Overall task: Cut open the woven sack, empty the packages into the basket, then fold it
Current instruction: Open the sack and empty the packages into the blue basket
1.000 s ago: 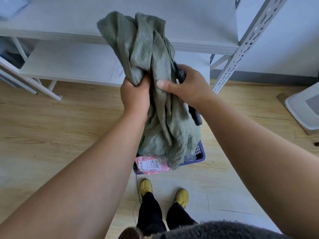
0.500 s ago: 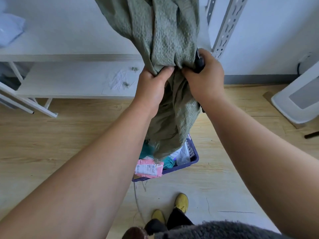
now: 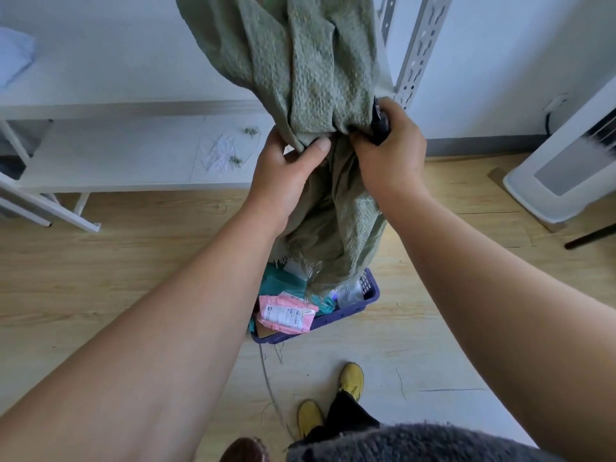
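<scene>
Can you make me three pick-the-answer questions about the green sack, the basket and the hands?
1. Where is the basket?
A. on the shelf
B. on the floor under the sack
C. in the right hand

2. What colour is the labelled package at the basket's front edge?
A. pink
B. black
C. orange

3. What are the hands doing?
A. hanging empty
B. pressing the floor
C. both gripping the sack

Answers:
1 B, the basket sits on the floor below the frayed mouth of the woven sack.
2 A, its wrapper is pink with a white label.
3 C, the left hand and right hand bunch the cloth.
</scene>
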